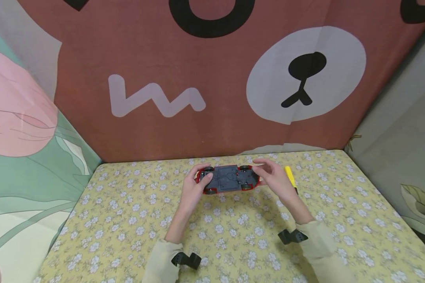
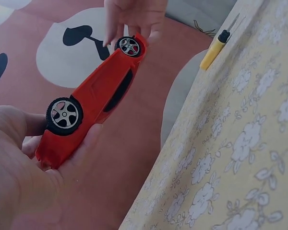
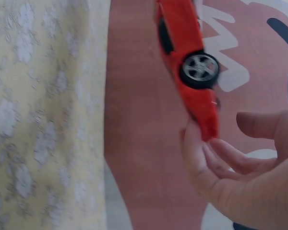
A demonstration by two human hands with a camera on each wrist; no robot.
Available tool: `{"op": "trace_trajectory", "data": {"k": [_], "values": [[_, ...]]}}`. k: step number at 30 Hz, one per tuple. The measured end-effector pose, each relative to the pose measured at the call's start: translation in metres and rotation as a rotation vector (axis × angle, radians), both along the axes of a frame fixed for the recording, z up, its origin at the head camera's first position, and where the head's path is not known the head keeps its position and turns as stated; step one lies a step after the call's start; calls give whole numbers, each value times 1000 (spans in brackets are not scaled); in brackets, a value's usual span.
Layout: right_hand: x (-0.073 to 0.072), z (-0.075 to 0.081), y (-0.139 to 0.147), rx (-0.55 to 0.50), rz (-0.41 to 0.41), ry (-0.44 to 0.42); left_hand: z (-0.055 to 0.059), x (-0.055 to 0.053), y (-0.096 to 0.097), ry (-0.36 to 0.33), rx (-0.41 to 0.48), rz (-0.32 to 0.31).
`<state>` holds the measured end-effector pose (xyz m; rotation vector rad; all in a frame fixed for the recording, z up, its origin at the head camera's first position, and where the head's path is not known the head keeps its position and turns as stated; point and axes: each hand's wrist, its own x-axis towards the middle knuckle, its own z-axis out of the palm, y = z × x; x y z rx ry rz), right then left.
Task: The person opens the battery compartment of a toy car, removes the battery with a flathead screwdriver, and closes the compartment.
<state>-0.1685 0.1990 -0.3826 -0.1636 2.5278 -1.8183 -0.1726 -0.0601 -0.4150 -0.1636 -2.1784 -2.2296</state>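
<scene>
A red toy car [image 1: 228, 178] is held upside down above the table, its dark grey underside facing up in the head view. My left hand [image 1: 193, 186] grips one end, thumb over the underside and fingers beneath the body. In the left wrist view the car's red flank [image 2: 93, 93] and two silver-spoked wheels show. At the other end is my right hand [image 1: 278, 181]. The right wrist view has its fingers touching the car's tip from the roof side, while the thumb [image 3: 259, 124] stands apart from the car.
A yellow screwdriver [image 1: 289, 176] with a black collar lies on the table just beyond my right hand. The table has a yellow floral cloth [image 1: 127, 220]. Behind it hangs a reddish-brown curtain [image 1: 219, 129] with a bear print, and printed fabric hangs at both sides.
</scene>
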Motion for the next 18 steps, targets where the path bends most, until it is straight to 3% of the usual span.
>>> {"op": "trace_trajectory", "data": {"k": [8, 18], "values": [[7, 12, 3, 106, -84, 101, -1, 0, 0, -5, -7, 10], [15, 10, -12, 259, 26, 243, 0, 0, 0, 21, -34, 12]]}}
